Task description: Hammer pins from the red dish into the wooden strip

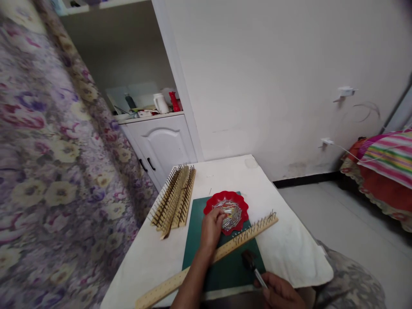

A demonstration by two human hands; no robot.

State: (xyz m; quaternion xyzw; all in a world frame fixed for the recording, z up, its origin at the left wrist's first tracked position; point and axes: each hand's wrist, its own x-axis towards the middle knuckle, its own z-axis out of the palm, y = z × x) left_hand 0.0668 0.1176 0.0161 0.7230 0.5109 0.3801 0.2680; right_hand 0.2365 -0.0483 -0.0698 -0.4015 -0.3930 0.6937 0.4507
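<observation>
My left hand (211,227) reaches into the red scalloped dish (210,201), its fingers closed at the edge of a heap of nails (232,216). Whether a nail is pinched there is too small to tell. Under my left forearm runs a long wooden strip (225,249) with rows of holes; nails stand up along its far right part. My right hand (279,292) is wrapped round the handle of a hammer (254,268), whose dark, blurred head hangs over the green mat (222,274), just in front of the strip.
Several wooden strips full of upright nails (177,197) lie on the left of the white-covered table (289,253). One loose nail (210,191) lies behind the mat. A floral curtain (64,171) hangs at left, a cabinet (164,146) stands behind, and a bed (386,180) is at right.
</observation>
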